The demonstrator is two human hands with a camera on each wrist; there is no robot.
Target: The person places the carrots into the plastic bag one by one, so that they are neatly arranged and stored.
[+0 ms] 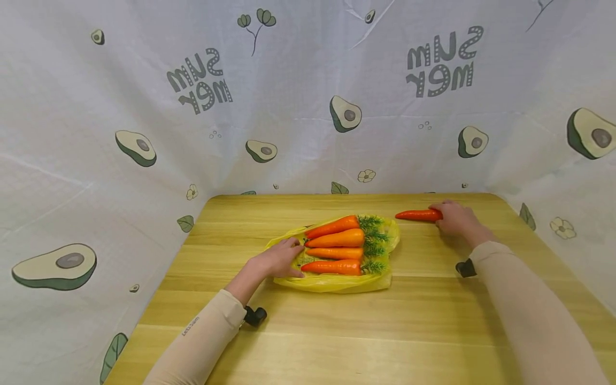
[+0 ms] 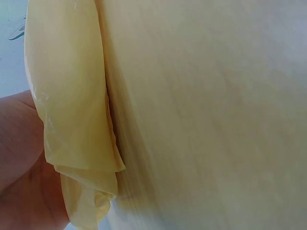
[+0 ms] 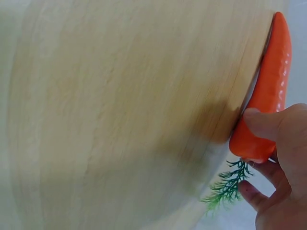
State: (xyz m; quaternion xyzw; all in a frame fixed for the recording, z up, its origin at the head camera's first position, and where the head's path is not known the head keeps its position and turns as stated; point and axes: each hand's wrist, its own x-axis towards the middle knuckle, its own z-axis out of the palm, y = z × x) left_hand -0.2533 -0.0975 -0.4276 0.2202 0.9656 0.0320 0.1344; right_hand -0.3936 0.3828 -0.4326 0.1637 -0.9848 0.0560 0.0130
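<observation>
An open yellow plastic bag (image 1: 332, 284) lies on the table, with several orange carrots (image 1: 335, 239) side by side on it, green tops to the right. My left hand (image 1: 279, 258) rests at the bag's left end, fingers spread near the carrot tips. In the left wrist view a fold of the bag (image 2: 72, 96) hides most of that hand's fingers. To the right of the bag, my right hand (image 1: 456, 218) grips another carrot (image 1: 417, 215) by its thick end. In the right wrist view the thumb presses the carrot (image 3: 268, 86), and its green top (image 3: 228, 187) hangs beside the fingers.
Under everything is a wooden table (image 1: 366, 342). A pale cloth (image 1: 298, 80) printed with avocados and lettering hangs behind the table and along its sides. Each wrist carries a small black camera; the left one (image 1: 255, 316) is above the tabletop.
</observation>
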